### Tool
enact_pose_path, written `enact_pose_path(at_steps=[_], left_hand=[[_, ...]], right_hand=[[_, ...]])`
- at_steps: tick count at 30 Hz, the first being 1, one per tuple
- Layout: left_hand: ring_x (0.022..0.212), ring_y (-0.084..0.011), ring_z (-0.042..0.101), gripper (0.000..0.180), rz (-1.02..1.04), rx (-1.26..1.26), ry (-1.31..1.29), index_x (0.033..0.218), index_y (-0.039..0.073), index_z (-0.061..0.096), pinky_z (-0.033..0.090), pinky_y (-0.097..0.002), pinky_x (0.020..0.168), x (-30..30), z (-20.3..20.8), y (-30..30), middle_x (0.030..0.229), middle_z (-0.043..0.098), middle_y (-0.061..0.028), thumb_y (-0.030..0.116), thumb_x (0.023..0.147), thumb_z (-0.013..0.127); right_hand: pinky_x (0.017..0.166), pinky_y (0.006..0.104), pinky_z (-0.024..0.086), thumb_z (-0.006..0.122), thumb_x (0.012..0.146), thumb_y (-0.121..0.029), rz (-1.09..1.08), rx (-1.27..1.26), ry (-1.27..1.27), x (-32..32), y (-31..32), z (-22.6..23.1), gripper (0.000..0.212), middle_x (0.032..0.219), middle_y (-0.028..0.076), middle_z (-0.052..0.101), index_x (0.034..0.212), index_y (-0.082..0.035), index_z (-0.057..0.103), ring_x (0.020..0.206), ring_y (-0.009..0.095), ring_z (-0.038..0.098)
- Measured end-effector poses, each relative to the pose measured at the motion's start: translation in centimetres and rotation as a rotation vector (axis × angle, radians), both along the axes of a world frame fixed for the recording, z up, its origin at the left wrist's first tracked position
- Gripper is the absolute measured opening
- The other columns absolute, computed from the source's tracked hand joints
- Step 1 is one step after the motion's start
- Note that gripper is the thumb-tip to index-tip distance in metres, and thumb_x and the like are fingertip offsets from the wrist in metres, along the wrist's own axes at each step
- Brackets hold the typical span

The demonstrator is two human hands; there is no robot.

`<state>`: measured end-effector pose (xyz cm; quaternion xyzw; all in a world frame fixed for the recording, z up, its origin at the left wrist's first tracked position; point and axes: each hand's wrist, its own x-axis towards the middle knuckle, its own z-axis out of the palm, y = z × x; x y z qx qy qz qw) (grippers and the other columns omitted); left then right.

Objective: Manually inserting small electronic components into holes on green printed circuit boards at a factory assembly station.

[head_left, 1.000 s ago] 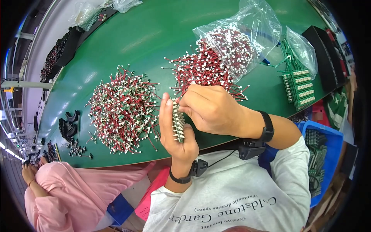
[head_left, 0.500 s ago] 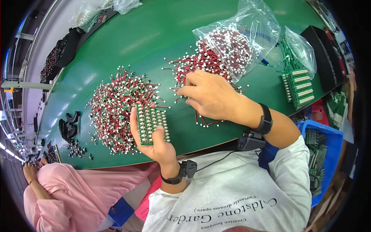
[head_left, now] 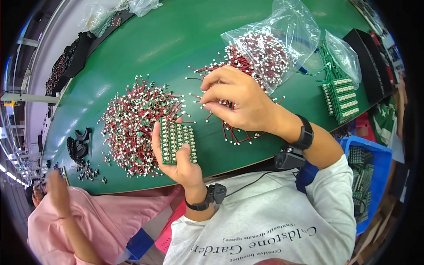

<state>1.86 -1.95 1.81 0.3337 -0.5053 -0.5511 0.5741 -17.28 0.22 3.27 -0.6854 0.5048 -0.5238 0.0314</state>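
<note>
1 green board (head_left: 178, 139), just left of frame centre, is pinched in the left hand (head_left: 189, 173); the right hand (head_left: 245, 100), fingers curled, now sits higher over red wires (head_left: 236, 58), its grip impossible to tell.

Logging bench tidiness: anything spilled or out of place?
Slightly untidy: red wires straggle toward the table's near edge past the right hand, and small dark parts lie scattered beside the left wire pile. No damage visible.
</note>
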Motion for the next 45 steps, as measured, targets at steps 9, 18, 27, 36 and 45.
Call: enact_pose_path(at_steps=[9, 18, 27, 36, 45], left_hand=[[0.112, -0.0299, 0.063, 0.075, -0.076, 0.128, 0.07, 0.144, -0.006, 0.035, 0.051, -0.0358, 0.095, -0.4, 0.4, 0.3, 0.121, 0.06, -0.0305, -0.008, 0.07, 0.044], [0.116, -0.0204, 0.058, 0.069, -0.07, 0.02, -0.089, 0.146, -0.006, 0.035, 0.045, -0.0316, 0.099, -1.9, -0.4, 1.4, 0.134, 0.053, -0.0168, -0.01, 0.078, 0.048], [0.117, -0.0212, 0.058, 0.062, -0.162, -0.082, -0.09, 0.148, -0.011, 0.03, 0.047, -0.0325, 0.1, -2.7, -0.6, 2.1, 0.142, 0.05, -0.0199, -0.011, 0.088, 0.048], [0.12, -0.0243, 0.058, 0.06, -0.153, -0.171, -0.219, 0.145, -0.013, 0.032, 0.047, -0.0354, 0.1, -2.3, -1.1, 2.0, 0.144, 0.048, -0.023, -0.01, 0.088, 0.049], [0.115, -0.0299, 0.063, 0.053, -0.076, -0.403, -0.425, 0.14, -0.014, 0.04, 0.052, -0.0357, 0.095, -2.1, -0.9, 1.5, 0.14, 0.051, -0.0272, -0.007, 0.089, 0.052]], right_hand=[[0.069, 0.0326, 0.055, 0.07, 0.082, 0.002, 0.099, 0.152, -0.322, 0.7, 1.2, 1.3, 0.015, 0.089, 0.011, 0.067, 0.094, 0.001, 0.063, 0.082, 0.022, 0.068], [0.064, 0.0351, 0.053, 0.071, 0.08, 0.004, 0.177, -0.029, -0.176, 3.0, 1.7, 0.7, 0.019, 0.086, 0.013, 0.064, 0.097, 0.0, 0.065, 0.075, 0.029, 0.065], [0.053, 0.0339, 0.05, 0.067, 0.082, -0.001, 0.163, 0.123, -0.225, 3.0, 1.9, 0.2, 0.01, 0.079, 0.011, 0.061, 0.09, 0.0, 0.062, 0.063, 0.024, 0.061], [0.051, 0.0326, 0.049, 0.067, 0.083, -0.003, 0.11, 0.101, -0.234, 3.0, 2.0, 0.2, 0.008, 0.076, 0.009, 0.059, 0.087, 0.0, 0.061, 0.059, 0.022, 0.06], [0.05, 0.0344, 0.047, 0.067, 0.082, -0.004, 0.098, 0.128, -0.13, 2.9, 2.1, 0.5, 0.008, 0.075, 0.01, 0.059, 0.083, -0.001, 0.06, 0.057, 0.024, 0.059]])
